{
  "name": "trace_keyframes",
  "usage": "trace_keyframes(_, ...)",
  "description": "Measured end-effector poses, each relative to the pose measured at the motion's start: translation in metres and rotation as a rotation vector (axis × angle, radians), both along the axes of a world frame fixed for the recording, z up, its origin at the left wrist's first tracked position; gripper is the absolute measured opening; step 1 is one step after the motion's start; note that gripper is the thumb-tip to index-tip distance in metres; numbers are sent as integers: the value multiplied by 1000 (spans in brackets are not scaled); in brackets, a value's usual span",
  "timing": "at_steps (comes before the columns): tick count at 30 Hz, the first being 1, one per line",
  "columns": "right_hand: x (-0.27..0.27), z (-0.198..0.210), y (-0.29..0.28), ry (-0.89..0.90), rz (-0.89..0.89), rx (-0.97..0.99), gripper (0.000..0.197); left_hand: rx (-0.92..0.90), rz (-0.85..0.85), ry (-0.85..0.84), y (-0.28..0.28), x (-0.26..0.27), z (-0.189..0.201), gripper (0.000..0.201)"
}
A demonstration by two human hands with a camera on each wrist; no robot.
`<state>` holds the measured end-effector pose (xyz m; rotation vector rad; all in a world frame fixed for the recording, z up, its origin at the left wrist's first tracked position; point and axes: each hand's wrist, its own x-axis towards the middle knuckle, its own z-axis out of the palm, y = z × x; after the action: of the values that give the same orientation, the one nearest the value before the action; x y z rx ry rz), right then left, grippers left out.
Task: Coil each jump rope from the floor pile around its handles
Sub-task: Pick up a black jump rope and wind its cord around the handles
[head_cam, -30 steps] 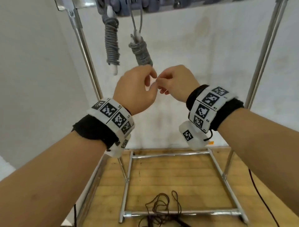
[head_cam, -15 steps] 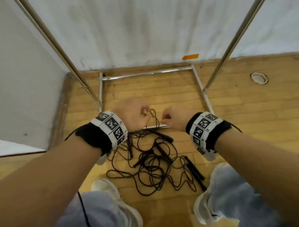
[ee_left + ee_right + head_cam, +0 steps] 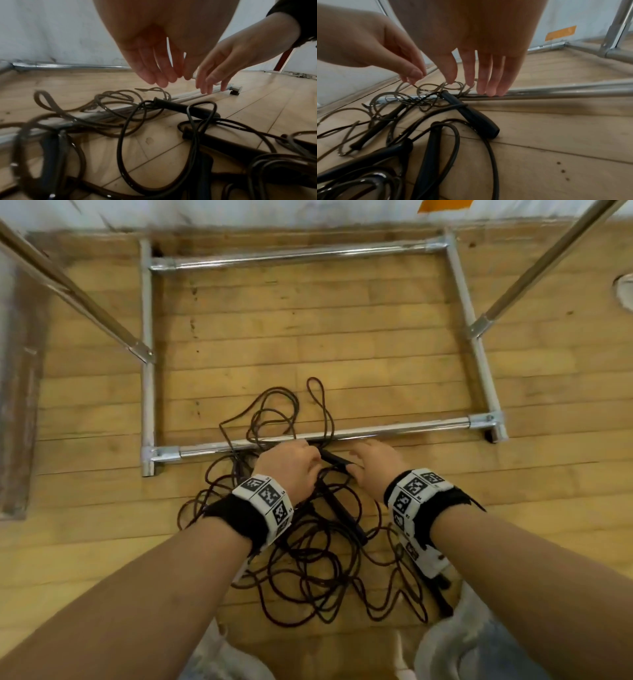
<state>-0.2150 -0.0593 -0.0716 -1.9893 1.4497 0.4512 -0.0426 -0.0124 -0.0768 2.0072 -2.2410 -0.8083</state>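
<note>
1. A tangled pile of jump ropes [image 3: 308, 559] lies on the wooden floor [image 3: 342, 337], dark cords looping over one another, with some loops reaching across the near bar of a metal frame [image 3: 394, 429] that rests on the boards.
2. The left hand [image 3: 287, 470] hangs just above the far part of the pile. In the left wrist view its fingers [image 3: 154, 71] point down, straight and slightly spread, and hold nothing.
3. The right hand [image 3: 373, 467] hovers just to the right of the left one. In the right wrist view its fingers [image 3: 489, 75] hang straight and loose above the near bar, gripping nothing.
4. A black handle [image 3: 334, 459] lies on the floor between the two hands, just near of the bar; a cord crosses over its middle. In the left wrist view neither hand touches this handle [image 3: 185, 108]; in the right wrist view the same handle [image 3: 471, 115] lies below the fingertips.
5. A second black handle [image 3: 342, 515] lies nearer the person in the middle of the pile, and another handle [image 3: 376, 125] lies to the left among thin loops.
6. Both wrists wear black bands with white marker tags [image 3: 267, 498].
7. A white wall [image 3: 239, 213] stands beyond the frame, with an orange label [image 3: 442, 205] low on it.
</note>
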Motion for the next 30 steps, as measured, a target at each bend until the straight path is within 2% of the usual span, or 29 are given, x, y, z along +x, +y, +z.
trace_keyframes(2,6,-19,-5,9,11,29,38,-27,-9,15,-6,-2,-13,30)
trace_keyframes(4,10,-34,-7,30,36,71,40,31,-74,-37,-14,-4,-23,38)
trace_keyframes(8,11,-52,-2,26,7,119,32,134,-156,-197,-21,-4,-39,34)
trace_keyframes(12,8,-55,6,-114,-116,178,23,100,-152,-240,-15,-4,-44,31)
trace_keyframes(14,6,-50,8,-263,-240,244,33,32,-114,-158,-16,-1,-38,27)
trace_keyframes(16,7,-38,6,-441,-366,313,36,-10,-83,-33,-21,3,-23,19)
trace_keyframes(19,9,-11,-4,-505,-341,276,19,-8,-22,97,-35,7,8,19)
trace_keyframes(23,13,41,-24,-563,-371,69,8,-224,50,158,-49,6,58,36)
trace_keyframes(25,17,74,-28,-627,-385,-67,5,-364,175,185,-53,4,92,34)
trace_keyframes(27,22,108,-27,-705,-398,-196,7,-389,323,178,-56,2,129,19)
trace_keyframes(29,25,141,-20,-777,-455,-290,11,-392,408,171,-54,2,166,29)
trace_keyframes(30,25,157,-16,-807,-470,-322,13,-386,433,225,-51,2,184,37)
